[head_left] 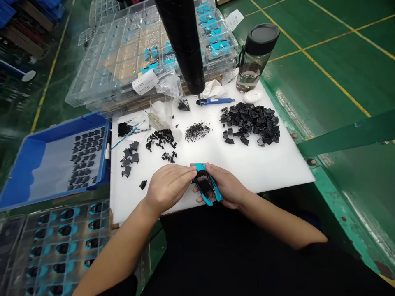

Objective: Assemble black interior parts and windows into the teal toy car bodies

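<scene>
A blue and black toy car body (205, 185) is held between both hands over the front edge of the white work board (259, 172). My left hand (171, 185) grips its left side, fingers closed against the upper end. Around the right side wraps my right hand (226, 185), with some fingertips showing beneath the shell. Ahead of the hands lie a pile of tiny black pins or screws (197, 131), small black pieces (162, 139) and a large heap of black plastic parts (253, 123). One loose black part (142, 185) rests left of my left hand.
A black cylindrical tool (185, 45) hangs over the board's back. Behind stand stacked clear compartment trays (123, 53), a blue utility knife (216, 101) and a bottle (257, 57). A blue bin (31, 156) and a tray of blue shells (52, 242) lie left. A green beam (348, 137) stands right.
</scene>
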A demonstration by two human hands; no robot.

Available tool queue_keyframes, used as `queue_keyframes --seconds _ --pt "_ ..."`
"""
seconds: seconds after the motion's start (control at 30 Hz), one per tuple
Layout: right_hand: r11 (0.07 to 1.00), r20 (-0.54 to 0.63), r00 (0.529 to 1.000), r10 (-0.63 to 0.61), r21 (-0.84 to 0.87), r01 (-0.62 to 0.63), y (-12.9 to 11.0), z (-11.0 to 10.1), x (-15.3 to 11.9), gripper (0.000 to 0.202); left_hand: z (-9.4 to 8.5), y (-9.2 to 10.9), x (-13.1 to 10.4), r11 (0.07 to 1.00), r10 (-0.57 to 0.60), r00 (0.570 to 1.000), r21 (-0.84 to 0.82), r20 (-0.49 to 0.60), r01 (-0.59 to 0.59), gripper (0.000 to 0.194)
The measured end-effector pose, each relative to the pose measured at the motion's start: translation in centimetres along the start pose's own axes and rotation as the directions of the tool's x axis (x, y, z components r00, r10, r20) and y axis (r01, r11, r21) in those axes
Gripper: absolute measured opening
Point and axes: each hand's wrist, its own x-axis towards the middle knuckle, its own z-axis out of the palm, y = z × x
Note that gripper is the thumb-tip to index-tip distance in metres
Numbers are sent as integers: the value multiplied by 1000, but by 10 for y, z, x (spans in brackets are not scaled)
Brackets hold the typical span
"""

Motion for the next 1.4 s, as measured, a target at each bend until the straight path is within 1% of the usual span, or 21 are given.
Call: queue_keyframes --seconds 0.1,0.23,0.4,0.5,0.63,0.7,0.77,0.83,0.9,0.93,1.0,1.07,1.1,1.13,1.17,1.2,1.23,1.27,1.33,1.37,1.4 --pt "1000 7 1000 6 -5 -6 0 0 -1 35 4 -2 0 999 33 999 14 -9 -33 39" --pt "1000 22 1000 -16 -22 17 0 -1 -1 36 6 -3 -2 998 48 999 27 17 -49 38" --pt "1000 22 1000 -12 -11 12 1 -2 0 38 4 -5 -3 998 32 998 59 61 -36 37" --pt "1000 30 999 -19 -20 20 2 -2 0 38 4 -5 -3 999 21 996 45 89 -25 41" --pt "999 35 999 -26 -21 27 1 -2 0 37 2 -4 -2 998 -35 991 -45 130 41 49" --pt "1000 30 1000 -8 -2 8 0 -3 0 37 -1 -5 -2 980 -114 983 -145 144 135 56" --pt "1000 57 998 23 9 -23 -1 -4 -1 37 -4 -8 -3 928 -212 953 -259 218 266 70" --pt "998 108 992 60 18 -63 -3 -6 -2 39 -5 -12 -4 845 -267 899 -365 346 391 82" --pt "994 148 984 104 29 -109 -5 -7 -3 39 -5 -15 -5 759 -285 855 -444 432 477 80" --pt "991 163 979 124 31 -130 -6 -7 -4 39 -4 -16 -6 720 -297 846 -477 444 503 78" --pt "989 176 973 148 -2 -150 -7 -7 -7 40 -3 -17 -8 657 -333 842 -537 424 530 77" --pt "990 125 988 96 -119 -81 -7 -6 -12 41 -2 -16 -9 595 -365 844 -598 394 536 79" --pt "975 81 996 24 -223 -5 -8 -6 -16 40 -2 -15 -9 566 -380 841 -623 384 540 81" --pt "932 46 996 -77 -350 89 -8 -6 -20 39 -3 -14 -10 540 -400 834 -637 381 550 81" --pt "853 37 981 -192 -488 185 -7 -6 -24 38 -3 -13 -10 520 -423 822 -641 381 564 81" --pt "737 60 950 -307 -617 277 -7 -7 -27 38 -4 -12 -11 508 -447 810 -638 380 580 80" --pt "593 116 907 -406 -722 357 -6 -7 -30 39 -4 -12 -11 503 -468 798 -628 380 594 78" --pt "439 192 860 -474 -795 419 -5 -8 -33 42 -4 -11 -12 501 -486 787 -617 380 607 77" --pt "167 334 776 -535 -859 485 -2 -8 -34 46 -4 -10 -12 498 -507 775 -605 377 621 76" --pt "70 385 750 -538 -866 494 0 -9 -34 45 -3 -10 -12 496 -514 770 -601 379 627 76" --pt "4 418 736 -532 -868 496 2 -9 -32 44 -3 -10 -12 494 -518 765 -597 382 632 75"
